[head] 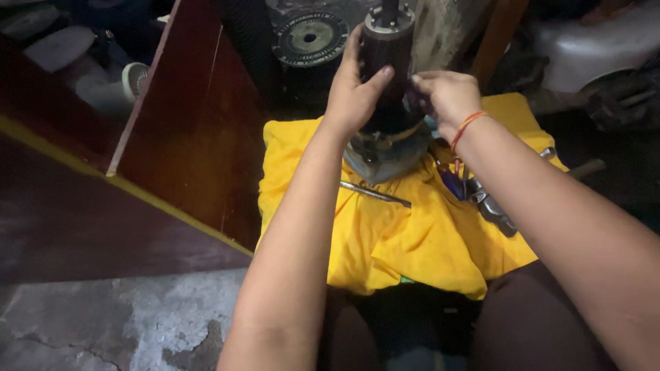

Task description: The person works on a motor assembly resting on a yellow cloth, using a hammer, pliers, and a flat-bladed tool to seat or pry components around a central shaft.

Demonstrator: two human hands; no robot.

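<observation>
- Over the yellow cloth, a dark cylinder-shaped motor part stands upright in a grey metal housing; the cloth probably serves to catch small pieces.
- Left hand wraps the cylinder from the side, fingers curled shut on it, seemingly steadying it.
- Right hand presses its fingertips, pinched together, against the cylinder's right side; whether it grips anything small cannot be told.
- Metal rod and wrench-like tools lie on the cloth nearby.
- Round disc sits behind.

- motor cylinder: dark matt metal, upper centre
- base housing: dull grey metal
- cloth: yellow, soft, creased
- rod: shiny metal
- floor: rough cracked concrete, lower left
</observation>
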